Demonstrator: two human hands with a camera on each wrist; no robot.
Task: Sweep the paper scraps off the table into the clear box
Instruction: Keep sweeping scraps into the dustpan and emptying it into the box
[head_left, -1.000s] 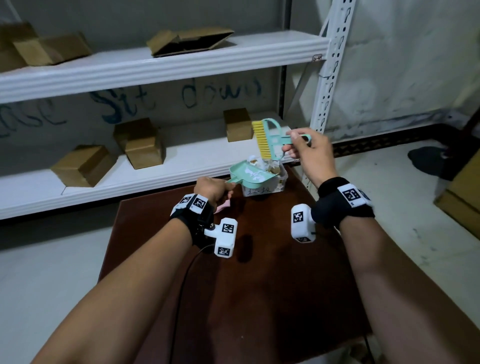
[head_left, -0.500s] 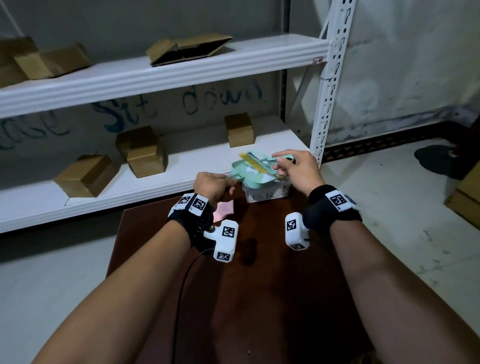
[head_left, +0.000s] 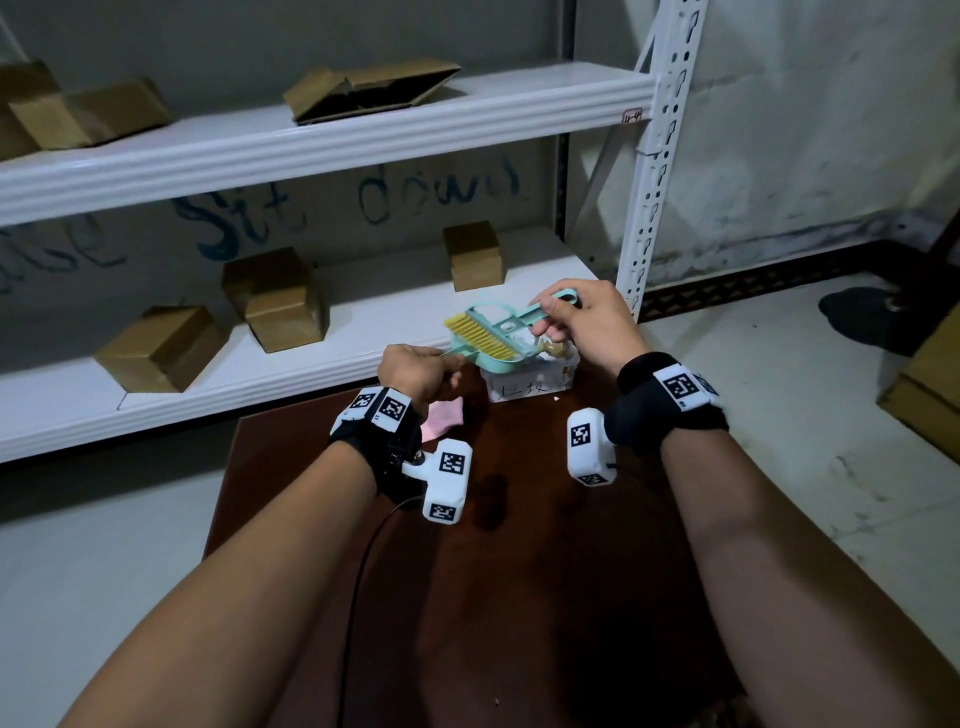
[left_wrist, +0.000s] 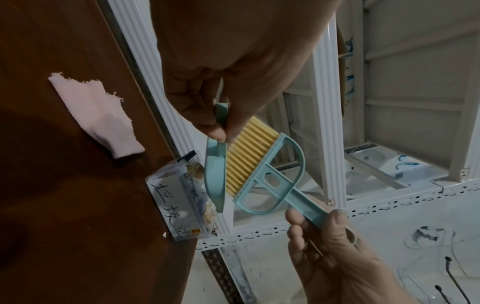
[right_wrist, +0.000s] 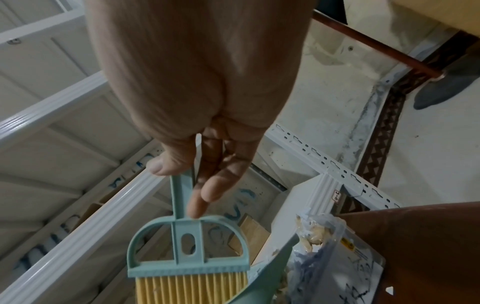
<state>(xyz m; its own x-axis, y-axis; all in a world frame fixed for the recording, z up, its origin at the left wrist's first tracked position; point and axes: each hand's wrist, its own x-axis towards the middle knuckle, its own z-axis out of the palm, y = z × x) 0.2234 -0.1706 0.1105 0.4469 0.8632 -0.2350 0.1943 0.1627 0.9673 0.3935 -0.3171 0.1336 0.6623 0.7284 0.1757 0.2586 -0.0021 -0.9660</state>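
Note:
A clear box (head_left: 530, 387) holding crumpled paper scraps stands at the table's far edge. My left hand (head_left: 441, 364) grips the handle of a teal dustpan (left_wrist: 214, 170), tilted on its side over the box (left_wrist: 171, 205). My right hand (head_left: 550, 317) pinches the handle of a teal brush (head_left: 498, 330), and its yellow bristles (left_wrist: 249, 156) lie against the pan's inside. The right wrist view shows the brush (right_wrist: 187, 267) beside the pan (right_wrist: 270, 277) and the box (right_wrist: 337, 267). A pink paper scrap (head_left: 441, 418) lies on the table (head_left: 519, 571) left of the box.
A tiny white scrap (head_left: 557, 399) lies just in front of the box. Behind the table stands a white shelf rack (head_left: 363, 135) with several cardboard boxes (head_left: 280, 301). Its upright post (head_left: 654, 182) rises right of the box. A cable (head_left: 363, 571) trails from my left wrist.
The brush came down from high above the box into the dustpan. The pan has risen and tipped more steeply over the box, and the bristles now lie along its inside.

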